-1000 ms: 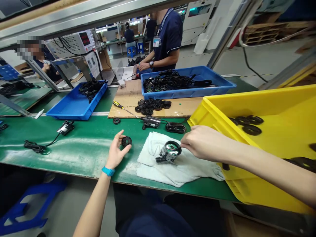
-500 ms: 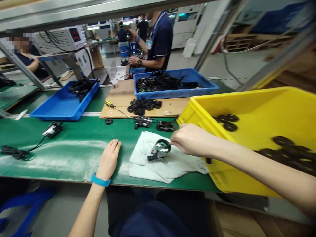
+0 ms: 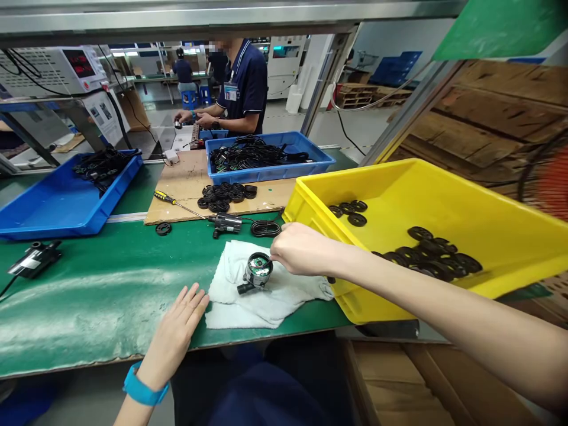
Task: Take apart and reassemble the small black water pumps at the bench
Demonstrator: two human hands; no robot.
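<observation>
Grey factory floor [image 3: 368,124], stacked wooden pallets [image 3: 359,93]

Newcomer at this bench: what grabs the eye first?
The big yellow plastic crate at the right end of the green workbench stands out most, with black rings lying inside it. At centre front, a small black pump housing sits on a white cloth, with the right hand at its open top and the left hand flat on the bench. Behind them, a blue tray holds a heap of black cables.
</observation>
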